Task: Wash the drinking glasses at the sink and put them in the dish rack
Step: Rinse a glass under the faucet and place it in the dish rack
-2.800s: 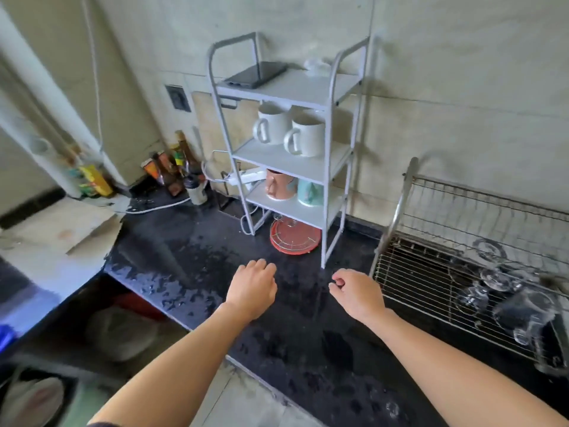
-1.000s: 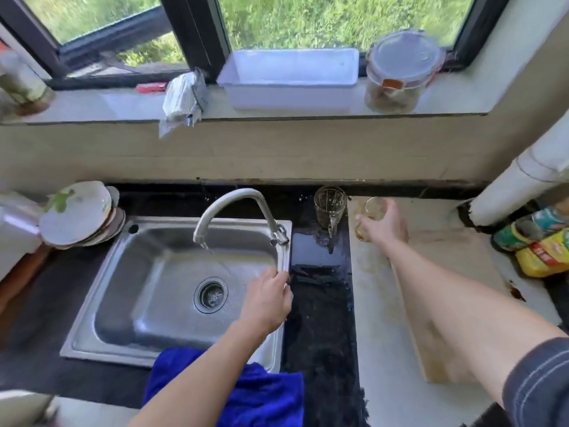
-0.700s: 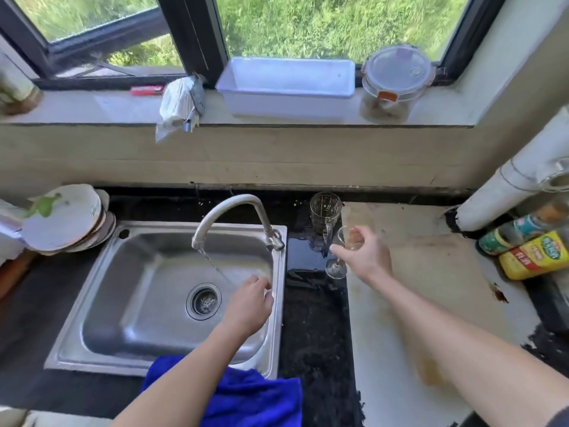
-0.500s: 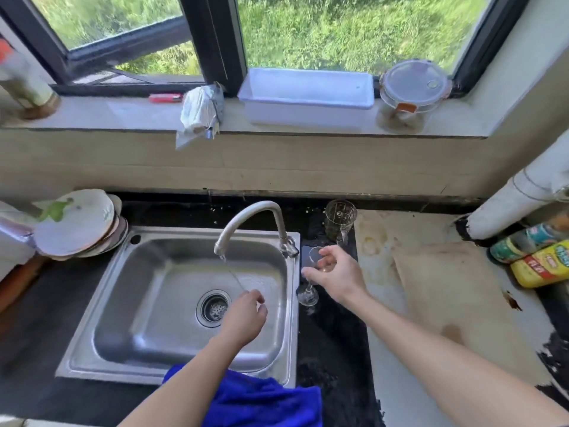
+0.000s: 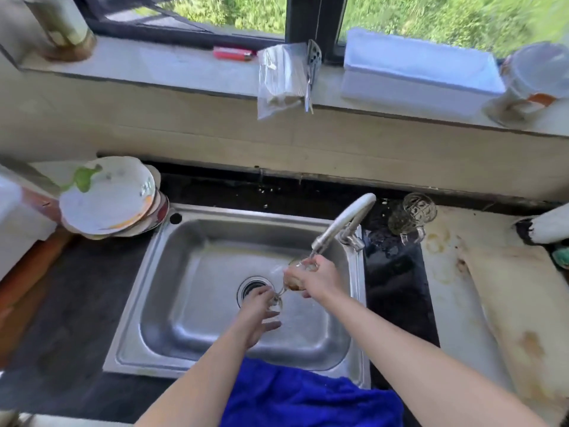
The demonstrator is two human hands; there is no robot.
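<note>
While under faucet (image 5: 345, 223), wine glass (image 5: 300, 265) aslant, bowl up-right.

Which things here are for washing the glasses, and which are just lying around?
For the job: stemmed glass in the right hand, left hand at its foot, tap, sink, second glass waiting.
Lying about: plates, blue cloth, lighter, plastic bag, white box.

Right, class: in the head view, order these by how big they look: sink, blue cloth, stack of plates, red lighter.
1. sink: largest.
2-3. blue cloth and stack of plates: cloth looks bigger, but it lies nearest the camera and the frame crops it, so unsure.
4. red lighter: smallest.
</note>
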